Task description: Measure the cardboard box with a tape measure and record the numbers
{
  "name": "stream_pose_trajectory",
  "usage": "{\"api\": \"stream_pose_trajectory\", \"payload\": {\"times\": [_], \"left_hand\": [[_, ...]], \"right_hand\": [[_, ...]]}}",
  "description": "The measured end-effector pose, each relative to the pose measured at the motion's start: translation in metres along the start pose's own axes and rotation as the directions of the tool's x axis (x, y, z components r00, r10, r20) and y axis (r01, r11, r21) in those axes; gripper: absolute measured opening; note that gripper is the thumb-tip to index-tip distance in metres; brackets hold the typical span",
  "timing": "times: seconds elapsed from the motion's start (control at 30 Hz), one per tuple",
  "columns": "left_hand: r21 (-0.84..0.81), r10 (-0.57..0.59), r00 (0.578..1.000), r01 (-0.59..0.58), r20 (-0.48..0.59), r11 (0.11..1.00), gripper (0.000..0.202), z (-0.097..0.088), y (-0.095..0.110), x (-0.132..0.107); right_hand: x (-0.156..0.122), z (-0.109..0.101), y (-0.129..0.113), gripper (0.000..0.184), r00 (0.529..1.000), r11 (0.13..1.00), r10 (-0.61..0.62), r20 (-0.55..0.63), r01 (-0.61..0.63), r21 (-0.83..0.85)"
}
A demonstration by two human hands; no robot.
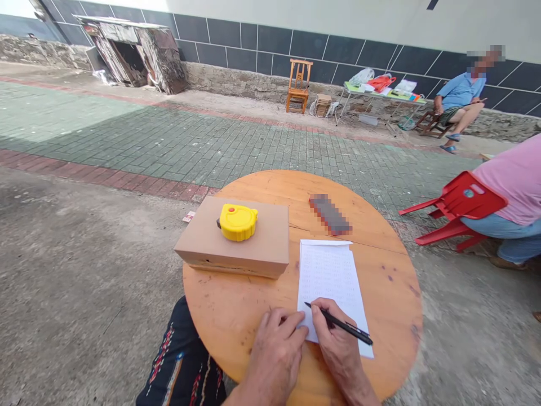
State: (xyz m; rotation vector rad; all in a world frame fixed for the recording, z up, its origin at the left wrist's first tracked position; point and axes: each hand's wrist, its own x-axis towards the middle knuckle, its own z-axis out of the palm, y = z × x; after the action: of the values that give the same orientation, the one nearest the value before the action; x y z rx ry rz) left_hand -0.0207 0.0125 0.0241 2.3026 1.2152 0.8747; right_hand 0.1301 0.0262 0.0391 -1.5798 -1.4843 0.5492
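Note:
A black pen is pinched in my right hand, its tip over the lower left part of a white sheet of paper. Rows of small faint marks cover much of the sheet, too fine to read. My left hand lies on the wood at the sheet's lower left edge, fingers bent loosely and fingertips touching the paper's border. Farther up on the left, a yellow tape measure rests on top of a brown cardboard box.
The round wooden table carries a blurred phone-like object beyond the paper. At right, a person in pink sits on a red plastic chair. Another seated person, a folding table and a wooden chair line the wall.

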Motion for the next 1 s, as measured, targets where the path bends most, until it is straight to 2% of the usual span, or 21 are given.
{"api": "stream_pose_trajectory", "payload": {"times": [0.3, 0.73, 1.0], "left_hand": [[0.002, 0.029, 0.999, -0.029, -0.026, 1.000, 0.024, -0.0010, 0.0007, 0.0019], [-0.007, 0.020, 1.000, -0.020, -0.014, 1.000, 0.030, -0.0013, 0.0008, 0.0011], [0.006, 0.026, 0.999, -0.026, -0.027, 1.000, 0.025, -0.0028, 0.0014, 0.0021]], "right_hand": [[-0.0008, 0.0024, 0.0011, 0.024, 0.999, 0.999, 0.038, 0.029, -0.038, 0.003], [-0.0001, 0.0013, -0.0016, 0.024, 0.999, 1.000, -0.018, 0.040, 0.019, -0.024], [-0.0002, 0.0006, -0.0007, 0.026, 0.996, 0.998, 0.061, 0.057, -0.062, 0.014]]}}
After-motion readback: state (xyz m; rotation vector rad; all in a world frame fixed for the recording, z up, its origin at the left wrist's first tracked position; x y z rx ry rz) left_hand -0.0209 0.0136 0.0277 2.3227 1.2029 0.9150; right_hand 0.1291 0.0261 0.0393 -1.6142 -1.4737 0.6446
